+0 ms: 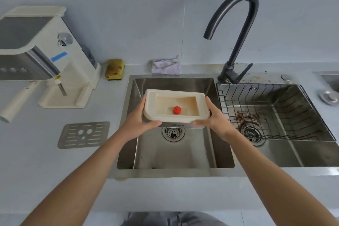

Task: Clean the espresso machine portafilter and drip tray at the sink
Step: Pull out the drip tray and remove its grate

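A cream drip tray with a small red float inside is held level over the left sink basin. My left hand grips its left end and my right hand grips its right end. The tray's metal grate lies flat on the counter left of the sink. The espresso machine stands at the far left, and a cream portafilter handle sticks out from under it toward the front left.
A dark gooseneck faucet rises behind the divider between the basins. The right basin holds a wire rack and brown coffee grounds near its drain. A yellow sponge and a pale cloth lie behind the left basin.
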Motion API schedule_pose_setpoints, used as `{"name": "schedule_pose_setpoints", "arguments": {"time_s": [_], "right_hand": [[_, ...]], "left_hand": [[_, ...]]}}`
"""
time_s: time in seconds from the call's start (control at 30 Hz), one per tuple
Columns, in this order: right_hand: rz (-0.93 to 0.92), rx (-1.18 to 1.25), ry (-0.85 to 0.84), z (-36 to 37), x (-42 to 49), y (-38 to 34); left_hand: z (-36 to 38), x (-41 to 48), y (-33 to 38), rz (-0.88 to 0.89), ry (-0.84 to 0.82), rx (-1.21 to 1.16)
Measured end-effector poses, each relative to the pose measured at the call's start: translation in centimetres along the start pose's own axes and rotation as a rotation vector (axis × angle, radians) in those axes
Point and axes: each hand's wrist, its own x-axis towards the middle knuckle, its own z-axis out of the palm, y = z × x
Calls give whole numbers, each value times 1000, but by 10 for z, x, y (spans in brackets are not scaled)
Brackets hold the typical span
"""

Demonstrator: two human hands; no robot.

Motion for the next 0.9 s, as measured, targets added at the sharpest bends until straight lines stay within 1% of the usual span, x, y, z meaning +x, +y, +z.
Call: {"name": "schedule_pose_setpoints", "arguments": {"time_s": [0.37,0.67,0.9], "right_hand": [[85,132,-13,-7,12,14],[157,229,-15,-4,19,26],[207,324,-64,1,22,29]], "left_hand": [[1,10,22,19,43,-34],[-2,25,18,-37,-16,-7],[-7,34,22,-72,-33,50]]}}
